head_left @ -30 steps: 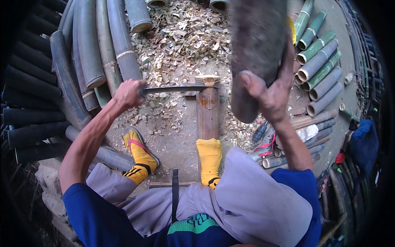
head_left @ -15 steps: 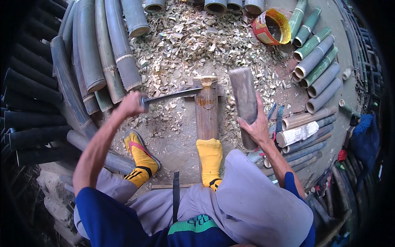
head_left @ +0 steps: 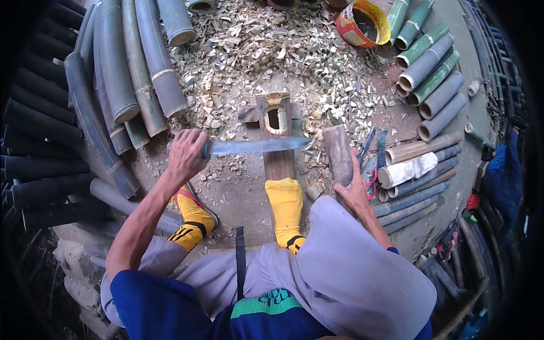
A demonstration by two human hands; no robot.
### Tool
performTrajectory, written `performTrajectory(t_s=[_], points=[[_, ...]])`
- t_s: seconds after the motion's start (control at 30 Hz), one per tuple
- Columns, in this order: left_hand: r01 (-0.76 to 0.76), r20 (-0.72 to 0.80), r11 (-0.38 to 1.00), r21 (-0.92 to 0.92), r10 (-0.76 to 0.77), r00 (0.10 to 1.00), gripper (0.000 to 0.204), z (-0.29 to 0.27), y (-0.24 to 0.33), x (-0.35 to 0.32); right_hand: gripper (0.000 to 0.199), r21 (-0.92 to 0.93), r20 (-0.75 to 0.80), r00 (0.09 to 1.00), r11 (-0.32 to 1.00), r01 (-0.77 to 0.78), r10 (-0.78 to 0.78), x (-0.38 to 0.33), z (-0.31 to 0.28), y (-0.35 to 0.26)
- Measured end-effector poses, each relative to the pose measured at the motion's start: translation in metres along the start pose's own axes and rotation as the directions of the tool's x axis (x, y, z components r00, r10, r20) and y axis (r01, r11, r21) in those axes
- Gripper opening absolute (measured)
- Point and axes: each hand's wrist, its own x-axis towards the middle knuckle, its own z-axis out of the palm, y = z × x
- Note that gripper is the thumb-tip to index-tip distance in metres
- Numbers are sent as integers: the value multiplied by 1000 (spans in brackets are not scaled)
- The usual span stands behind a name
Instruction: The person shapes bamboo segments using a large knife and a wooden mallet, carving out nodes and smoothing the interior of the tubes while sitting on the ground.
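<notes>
My left hand (head_left: 190, 153) is closed around the handle of a large knife (head_left: 255, 145). Its blade points right and crosses just above a brown bamboo section (head_left: 279, 165), below a pale-edged oval hole (head_left: 275, 118) in its wall. A thick wooden block (head_left: 339, 156) is gripped near its lower end by my right hand (head_left: 356, 192), upright to the right of the bamboo and apart from it. My foot in a yellow sock (head_left: 285, 199) rests on the near end of the bamboo section. Near its far end, a short piece of wood (head_left: 247, 114) shows beside it.
Wood chips (head_left: 238, 62) cover the ground ahead. Long bamboo poles (head_left: 119, 68) lie at the left, and several short bamboo pieces (head_left: 433, 76) line the right. A red and yellow bucket (head_left: 356, 31) stands at the far right. Another person in blue (head_left: 504, 181) is at the right edge.
The knife has come away from the bamboo's far end and nearer to me, its blade now level. An open hole now shows in the bamboo. The wooden block has lowered.
</notes>
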Motion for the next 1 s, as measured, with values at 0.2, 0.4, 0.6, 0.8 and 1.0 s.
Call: performTrajectory(t_s=[0.2,0.4,0.6,0.8,1.0], points=[[60,125,996,62,-67,990,24,-7,-13,1,101,-23,-107,982,988,153,-155,-7,4,-15],[78,222,997,17,-79,972,25,-10,-23,4,93,-58,-51,917,917,394,-396,-18,3,-21],[74,377,997,32,-81,923,21,-12,-33,22,75,-55,130,428,425,904,-894,28,6,-26],[53,353,998,27,-59,934,23,-3,-41,25,78,-147,339,534,517,844,-775,67,5,-71],[28,326,999,27,-35,945,22,0,-43,22,70,-9,440,450,497,868,-777,84,-4,-74]])
